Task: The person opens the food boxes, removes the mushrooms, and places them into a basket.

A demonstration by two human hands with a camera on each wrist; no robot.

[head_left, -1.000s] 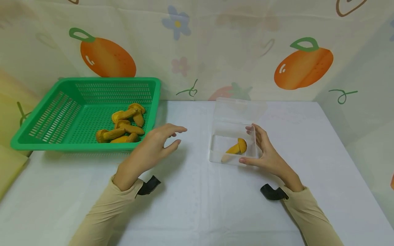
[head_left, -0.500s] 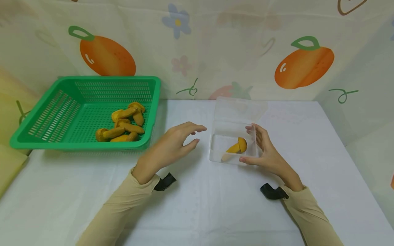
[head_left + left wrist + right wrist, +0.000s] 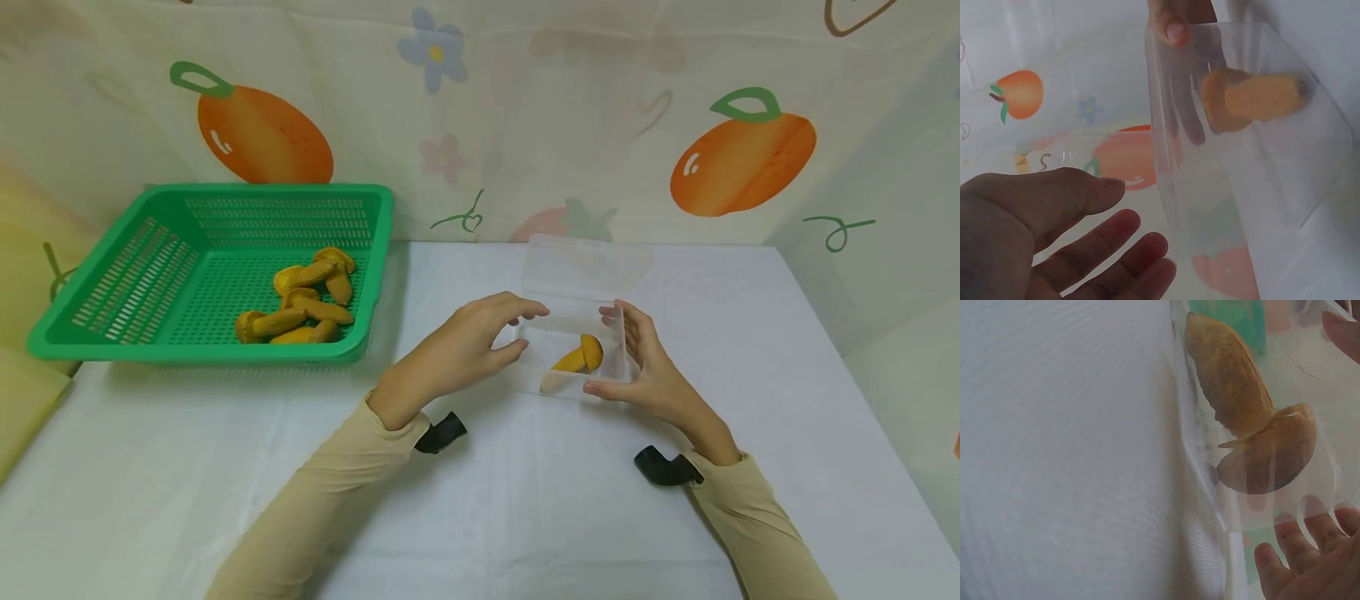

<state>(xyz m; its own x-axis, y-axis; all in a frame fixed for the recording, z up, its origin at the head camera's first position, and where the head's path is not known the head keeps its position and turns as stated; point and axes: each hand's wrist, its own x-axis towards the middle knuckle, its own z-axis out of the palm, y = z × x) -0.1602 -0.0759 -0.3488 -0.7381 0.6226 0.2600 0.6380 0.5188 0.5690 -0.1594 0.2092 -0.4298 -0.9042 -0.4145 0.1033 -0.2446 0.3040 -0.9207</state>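
Note:
A clear plastic box [image 3: 568,321] stands on the white table with its hinged lid [image 3: 573,268] swung open to the back. One yellow-brown mushroom [image 3: 589,353] lies inside, cap to the right; through the clear wall the left wrist view shows this mushroom [image 3: 1260,98] too. My right hand [image 3: 654,379] holds the box's right end, thumb at the front wall and fingers toward the back. Holding nothing, my left hand [image 3: 468,350] hovers at the box's left end, thumb and fingers spread apart. Whether it touches the box I cannot tell.
At the left back stands a green slotted basket [image 3: 187,354] with several mushrooms [image 3: 318,310] heaped in its right half. A curtain [image 3: 495,100] printed with fruit and flowers hangs behind the table. Yellow cloth [image 3: 30,400] lies at the far left edge.
My left hand has moved right, from beside the green basket to the left end of the box. The right hand, the box and the mushroom in it have stayed in place.

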